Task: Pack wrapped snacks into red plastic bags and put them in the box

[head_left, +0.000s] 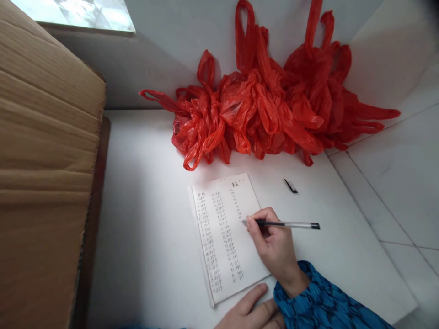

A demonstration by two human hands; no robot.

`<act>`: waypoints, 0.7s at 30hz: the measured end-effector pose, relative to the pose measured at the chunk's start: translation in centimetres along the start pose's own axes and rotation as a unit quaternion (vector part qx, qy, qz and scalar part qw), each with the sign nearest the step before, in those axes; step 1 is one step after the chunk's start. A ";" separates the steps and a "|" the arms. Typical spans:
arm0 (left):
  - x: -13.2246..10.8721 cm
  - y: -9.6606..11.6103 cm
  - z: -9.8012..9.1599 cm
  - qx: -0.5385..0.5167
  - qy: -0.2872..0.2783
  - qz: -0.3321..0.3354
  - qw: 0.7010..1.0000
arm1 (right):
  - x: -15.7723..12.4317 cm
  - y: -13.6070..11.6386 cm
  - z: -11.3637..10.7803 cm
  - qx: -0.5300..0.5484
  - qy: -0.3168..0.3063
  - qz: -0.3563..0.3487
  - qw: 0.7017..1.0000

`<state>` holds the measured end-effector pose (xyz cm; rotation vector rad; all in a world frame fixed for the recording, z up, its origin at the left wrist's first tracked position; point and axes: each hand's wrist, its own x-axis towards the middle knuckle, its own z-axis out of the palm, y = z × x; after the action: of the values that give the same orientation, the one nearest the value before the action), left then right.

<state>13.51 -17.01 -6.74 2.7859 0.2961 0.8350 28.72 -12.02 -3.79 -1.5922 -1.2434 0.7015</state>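
My right hand [274, 244] is closed around a clear ballpoint pen [291, 224], its tip resting on the right side of a white notepad [224, 233] covered in handwritten columns. The sleeve on that arm is blue and patterned. My left hand [250, 310] lies flat at the pad's lower edge, fingers stretched out and touching the paper's bottom corner. The pad sits on a white table [147, 237].
A heap of red plastic bags [267, 109] lies against the wall behind the pad. A small black pen cap [291, 185] rests to the pad's right. A large cardboard box [41, 173] stands along the left. White floor tiles [394, 173] lie to the right.
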 end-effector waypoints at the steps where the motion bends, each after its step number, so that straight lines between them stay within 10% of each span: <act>1: 0.0 0.0 0.0 0.001 0.000 0.001 1.000 | 0.0 0.0 0.0 0.000 -0.002 0.000 1.000; 21: 0.4 -0.1 -0.2 -0.018 0.003 0.007 1.000 | 0.2 -0.1 0.0 -0.021 -0.009 -0.008 1.000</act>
<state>13.71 -16.75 -6.37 2.7551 0.2606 0.8433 28.75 -11.84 -3.62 -1.6115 -1.2907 0.6850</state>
